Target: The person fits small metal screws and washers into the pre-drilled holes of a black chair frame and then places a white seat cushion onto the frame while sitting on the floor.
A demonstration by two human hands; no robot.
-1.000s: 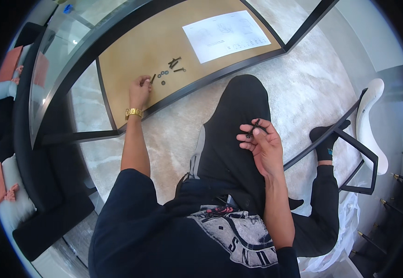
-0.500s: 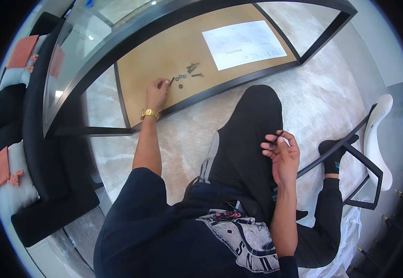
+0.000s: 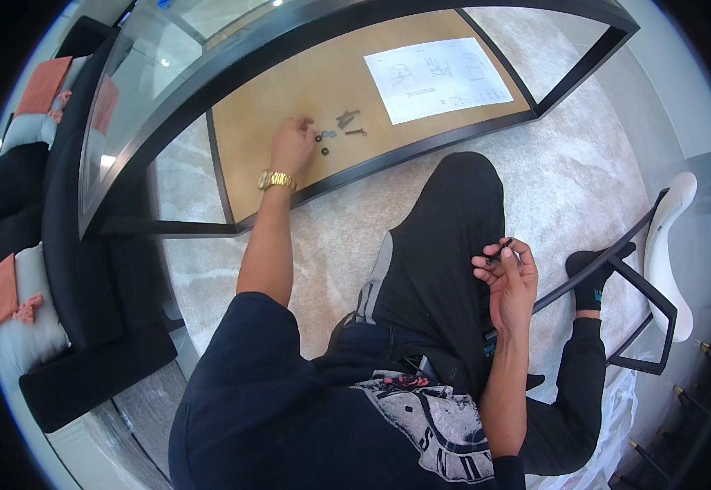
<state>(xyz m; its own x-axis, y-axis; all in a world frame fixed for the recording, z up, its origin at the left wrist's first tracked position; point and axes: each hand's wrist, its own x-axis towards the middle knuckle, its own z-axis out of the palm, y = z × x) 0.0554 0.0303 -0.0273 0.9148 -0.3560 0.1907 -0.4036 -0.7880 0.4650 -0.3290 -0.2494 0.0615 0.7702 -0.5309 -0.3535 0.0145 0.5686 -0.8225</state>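
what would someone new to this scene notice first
Probably the bright white sheet with line drawings, lying on the tan panel near the top. Next, the gold watch worn just behind the left grip, which is beside dark bolts and washers. Right of centre, the right grip pinches a small dark part.

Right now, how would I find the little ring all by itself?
Find the tan board inside the dark frame. Beside the left hand lie bolts and small rings. Yours is the dark ring sitting apart, closest to the board's near edge.
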